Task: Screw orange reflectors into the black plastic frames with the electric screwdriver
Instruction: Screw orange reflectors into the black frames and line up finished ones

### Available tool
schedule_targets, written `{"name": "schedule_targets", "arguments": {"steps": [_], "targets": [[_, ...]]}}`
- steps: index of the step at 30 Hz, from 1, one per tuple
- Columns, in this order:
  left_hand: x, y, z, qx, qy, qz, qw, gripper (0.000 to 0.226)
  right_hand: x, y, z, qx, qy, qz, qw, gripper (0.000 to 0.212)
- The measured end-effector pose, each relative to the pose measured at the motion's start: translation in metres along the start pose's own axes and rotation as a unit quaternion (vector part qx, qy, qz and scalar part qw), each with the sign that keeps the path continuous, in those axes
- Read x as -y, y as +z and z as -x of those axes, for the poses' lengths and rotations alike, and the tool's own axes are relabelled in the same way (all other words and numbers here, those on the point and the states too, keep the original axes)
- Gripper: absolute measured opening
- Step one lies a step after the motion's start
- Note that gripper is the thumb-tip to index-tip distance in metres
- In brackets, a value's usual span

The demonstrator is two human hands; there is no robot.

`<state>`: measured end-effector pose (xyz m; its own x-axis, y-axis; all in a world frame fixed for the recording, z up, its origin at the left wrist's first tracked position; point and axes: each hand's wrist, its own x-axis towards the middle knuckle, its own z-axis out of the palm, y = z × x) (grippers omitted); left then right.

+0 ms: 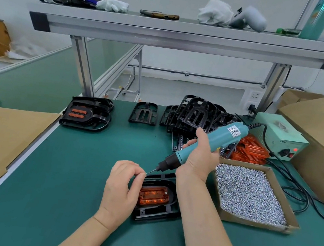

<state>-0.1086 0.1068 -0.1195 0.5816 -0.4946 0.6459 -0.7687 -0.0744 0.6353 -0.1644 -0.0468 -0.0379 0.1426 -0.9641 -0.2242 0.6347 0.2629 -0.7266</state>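
A black plastic frame [157, 210] lies on the green mat in front of me with an orange reflector [153, 195] seated in it; one screw shows at the reflector's right end. My left hand [121, 188] pinches a small screw [146, 174] at the tip of the screwdriver bit, just above the frame's far left corner. My right hand [199, 157] grips the teal electric screwdriver [210, 140], tilted with its bit pointing down-left to the screw.
A cardboard tray of silver screws [249, 192] sits to the right. Behind it lie loose orange reflectors [251, 150], a pile of empty black frames [195, 115], one single frame [143, 113], and the power supply box [279, 139]. Finished frames [87, 113] stack at the left.
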Motion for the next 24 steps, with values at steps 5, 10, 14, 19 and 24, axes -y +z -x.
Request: {"name": "schedule_targets", "arguments": {"steps": [5, 10, 14, 19, 24], "targets": [[-0.0004, -0.0002, -0.0004, 0.003, -0.012, 0.001, 1.000, 0.022, -0.0040, -0.0002, 0.0017, 0.002, 0.003, 0.001, 1.000, 0.021], [-0.0010, -0.0010, -0.0006, 0.007, -0.022, 0.009, 1.000, 0.023, -0.0071, 0.0018, 0.0015, 0.000, 0.007, 0.002, 1.000, 0.021], [-0.0001, -0.0013, -0.0005, 0.011, -0.016, 0.008, 1.000, 0.021, -0.0086, 0.0012, 0.0014, 0.002, 0.005, 0.018, 1.000, 0.020], [0.0007, 0.0005, 0.0010, 0.019, 0.025, -0.007, 0.999, 0.021, -0.0059, 0.0024, 0.0020, 0.024, -0.011, 0.038, 0.999, 0.020], [0.0035, -0.0005, 0.0026, 0.014, 0.046, -0.020, 0.999, 0.020, -0.0038, 0.0037, 0.0082, 0.064, -0.036, 0.057, 0.996, 0.021]]}}
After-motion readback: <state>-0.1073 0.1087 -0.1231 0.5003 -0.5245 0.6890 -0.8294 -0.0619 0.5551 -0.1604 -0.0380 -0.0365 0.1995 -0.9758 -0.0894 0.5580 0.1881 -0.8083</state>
